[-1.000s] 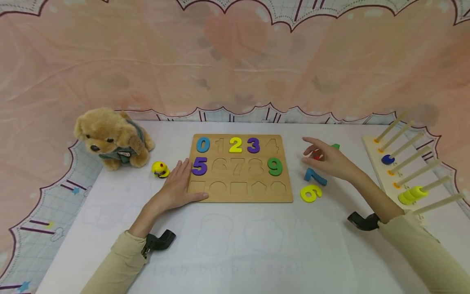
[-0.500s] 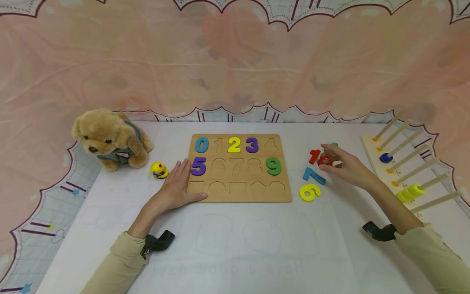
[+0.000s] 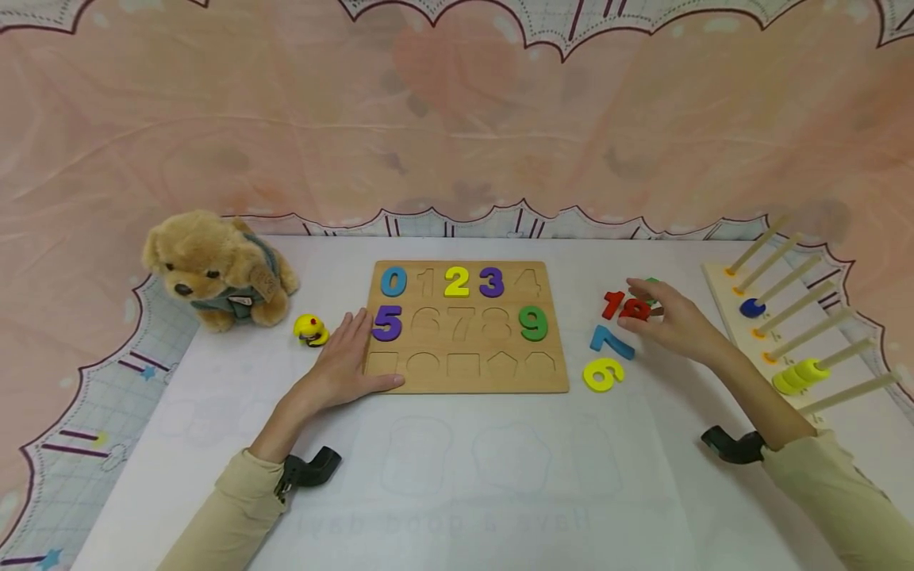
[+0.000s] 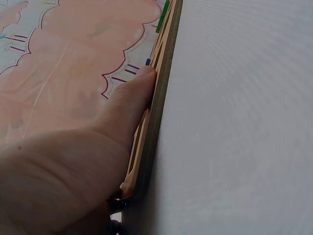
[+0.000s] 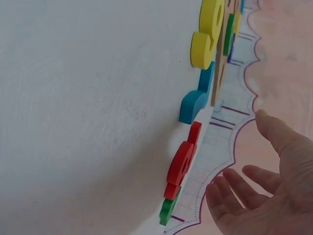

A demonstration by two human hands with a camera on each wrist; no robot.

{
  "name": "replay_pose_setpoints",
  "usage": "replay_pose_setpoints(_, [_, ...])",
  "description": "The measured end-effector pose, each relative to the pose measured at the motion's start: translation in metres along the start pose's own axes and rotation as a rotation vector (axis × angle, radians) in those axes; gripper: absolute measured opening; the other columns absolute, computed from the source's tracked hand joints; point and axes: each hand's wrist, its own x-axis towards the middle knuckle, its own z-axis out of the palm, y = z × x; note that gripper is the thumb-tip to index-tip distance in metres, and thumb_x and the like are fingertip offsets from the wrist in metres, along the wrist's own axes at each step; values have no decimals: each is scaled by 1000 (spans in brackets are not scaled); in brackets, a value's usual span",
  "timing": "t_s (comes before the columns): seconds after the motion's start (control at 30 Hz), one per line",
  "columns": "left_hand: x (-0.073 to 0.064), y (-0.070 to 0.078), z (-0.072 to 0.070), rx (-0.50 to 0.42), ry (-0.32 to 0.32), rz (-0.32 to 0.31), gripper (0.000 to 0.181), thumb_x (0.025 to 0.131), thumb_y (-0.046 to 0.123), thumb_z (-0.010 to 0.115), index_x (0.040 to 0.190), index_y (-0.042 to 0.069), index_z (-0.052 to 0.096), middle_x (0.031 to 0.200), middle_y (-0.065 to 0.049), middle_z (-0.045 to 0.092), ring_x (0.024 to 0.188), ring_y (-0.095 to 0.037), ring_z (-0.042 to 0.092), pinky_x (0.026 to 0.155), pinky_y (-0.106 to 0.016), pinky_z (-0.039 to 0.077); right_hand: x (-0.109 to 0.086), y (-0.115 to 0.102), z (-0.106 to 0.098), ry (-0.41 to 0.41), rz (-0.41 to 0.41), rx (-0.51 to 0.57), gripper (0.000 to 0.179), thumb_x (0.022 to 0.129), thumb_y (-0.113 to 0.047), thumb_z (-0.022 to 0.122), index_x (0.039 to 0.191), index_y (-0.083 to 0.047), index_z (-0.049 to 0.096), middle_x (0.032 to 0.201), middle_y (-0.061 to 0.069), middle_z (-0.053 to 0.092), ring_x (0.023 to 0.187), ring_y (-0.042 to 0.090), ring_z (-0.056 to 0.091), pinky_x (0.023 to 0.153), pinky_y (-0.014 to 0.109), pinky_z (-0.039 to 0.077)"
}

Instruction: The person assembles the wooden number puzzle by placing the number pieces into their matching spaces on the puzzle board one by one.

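Note:
My left hand [image 3: 341, 366] lies on the left edge of a wooden number puzzle board [image 3: 464, 379], fingers straight and thumb along the near left corner; in the left wrist view the thumb [image 4: 129, 100] presses on the board's rim. Blue 0, yellow 2, purple 3, purple 5 [image 3: 387, 323] and green 9 [image 3: 533, 323] sit on the board. My right hand [image 3: 671, 321] hovers over a red 8 [image 3: 634, 309] and a partly hidden green piece [image 5: 167, 210]. Its fingers are loosely bent, and the right wrist view shows it apart from the pieces, holding nothing.
Beside the board lie a red 1 [image 3: 612, 304], a blue 7 [image 3: 612, 342] and a yellow 6 or 9 [image 3: 603, 374]. A pegged counting stand [image 3: 743, 333] is at the right. At the left sit a plush dog [image 3: 214, 270] and a small yellow toy [image 3: 310, 329].
My right hand has moved right, from above the red 1 to above the red 8 and green piece, uncovering the red 1. The left hand has stayed on the board.

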Motion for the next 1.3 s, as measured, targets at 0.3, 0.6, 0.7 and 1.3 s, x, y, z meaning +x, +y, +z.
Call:
replay_pose_setpoints(0.3, [-2, -1, 1, -9, 1, -7, 119, 78, 60, 70, 155, 1, 1, 163, -22, -1, 151, -42, -7, 121, -60, 0, 3, 6, -2, -8, 33, -25, 67, 91, -27, 67, 142, 7, 40, 142, 30, 42, 124, 46, 44, 101, 64, 42])
replay_pose_setpoints(0.6, [-1, -1, 0, -4, 1, -3, 119, 79, 60, 70, 155, 1, 1, 163, -21, -1, 151, -41, -7, 121, -59, -1, 9, 9, -3, -46, 73, -69, 69, 91, -31, 66, 143, 5, 39, 147, 30, 37, 131, 48, 37, 102, 67, 40])
replay_pose_setpoints(0.7, [-1, -1, 0, -4, 2, 1, 119, 79, 59, 70, 155, 0, 0, 163, -22, -2, 151, -41, -6, 122, -58, -1, 13, 9, -2, -53, 84, -93, 70, 91, -32, 67, 143, 6, 39, 147, 30, 36, 132, 49, 35, 103, 68, 38])
replay_pose_setpoints(1.3, [-1, 0, 0, -13, 6, 9, 117, 79, 57, 71, 155, -1, 2, 163, -22, 0, 151, -42, -5, 122, -57, 0, 26, 13, 3, -107, 112, -159, 75, 90, -35, 68, 144, 5, 37, 147, 32, 34, 130, 50, 33, 101, 66, 41])
